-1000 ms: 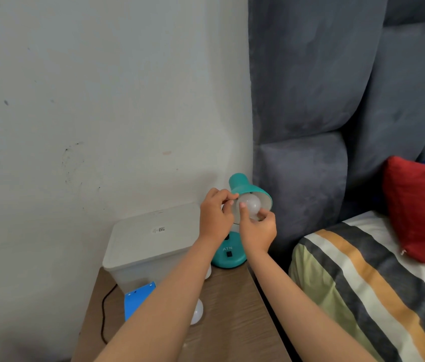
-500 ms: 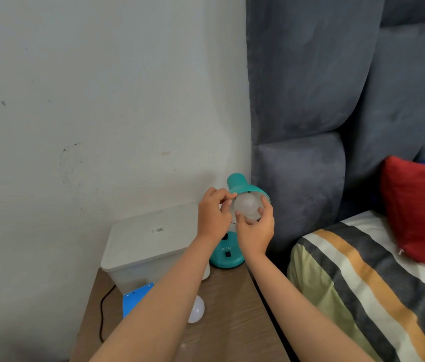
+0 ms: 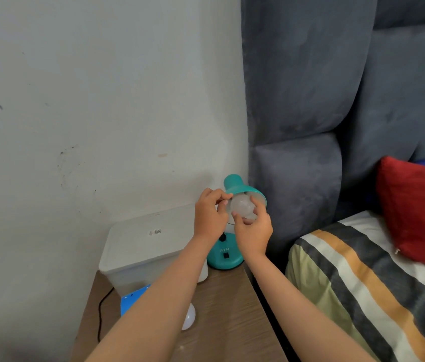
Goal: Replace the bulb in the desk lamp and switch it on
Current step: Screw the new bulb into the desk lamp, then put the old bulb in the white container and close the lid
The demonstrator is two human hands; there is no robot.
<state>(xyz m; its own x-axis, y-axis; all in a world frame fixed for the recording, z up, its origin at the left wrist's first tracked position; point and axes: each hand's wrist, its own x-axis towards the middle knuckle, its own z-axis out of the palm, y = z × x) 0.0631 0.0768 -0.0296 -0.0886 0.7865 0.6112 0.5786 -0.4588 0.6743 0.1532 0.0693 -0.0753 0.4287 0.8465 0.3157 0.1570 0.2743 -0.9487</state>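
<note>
Your right hand (image 3: 253,228) fingers clamp the bulb (image 3: 242,206) in the lamp (image 3: 235,190) shade, left hand (image 3: 210,216) pinching the rim; twist crooked and it likely cross-threads or the lamp tips.

White lidded box (image 3: 148,246) on wooden table (image 3: 232,309); red pillow (image 3: 415,212) on striped bedding (image 3: 363,283); grey headboard (image 3: 310,100).

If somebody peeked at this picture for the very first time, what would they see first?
Probably the two hands in the middle: the right hand cups a frosted white bulb at the mouth of the teal desk lamp, while the left hand pinches the shade's edge. Next, the bright red pillow on the striped bed at the right. A second bulb lies on the wooden table, half hidden under the left forearm.
</note>
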